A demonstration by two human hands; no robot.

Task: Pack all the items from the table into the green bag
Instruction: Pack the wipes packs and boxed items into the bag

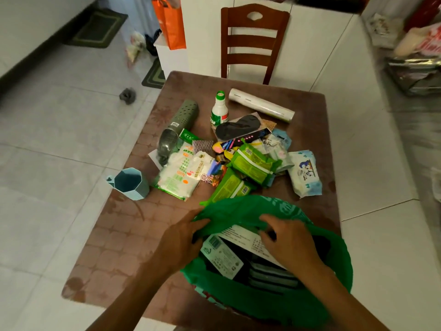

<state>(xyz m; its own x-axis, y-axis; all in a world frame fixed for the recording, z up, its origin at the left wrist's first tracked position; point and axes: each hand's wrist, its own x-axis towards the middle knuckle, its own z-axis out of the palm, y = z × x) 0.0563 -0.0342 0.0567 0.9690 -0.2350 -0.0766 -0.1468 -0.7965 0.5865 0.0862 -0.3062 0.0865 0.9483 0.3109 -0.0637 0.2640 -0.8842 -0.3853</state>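
The green bag (pixel 241 299) lies open at the near edge of the brown table (pixel 114 247), with a white-labelled packet (pixel 222 254) and dark striped items inside. My left hand (pixel 181 240) grips the bag's far-left rim. My right hand (pixel 290 242) is at the mouth, fingers curled on the far rim above a white paper. Beyond the bag lies a heap: green packets (pixel 253 161), a white packet (pixel 179 175), a wet-wipes pack (pixel 305 173), a white bottle with a green cap (pixel 219 111), a white roll (pixel 261 105), a grey perforated tube (pixel 183 118), black insoles (pixel 238 127) and a blue cup (pixel 130 183).
A wooden chair (pixel 253 41) stands at the table's far side. An orange bag (pixel 170 25) hangs at the back. Floor mats (pixel 97 27) and a grey clump (pixel 127 94) lie on the tiled floor to the left. Cluttered shelves (pixel 415 60) are at the right.
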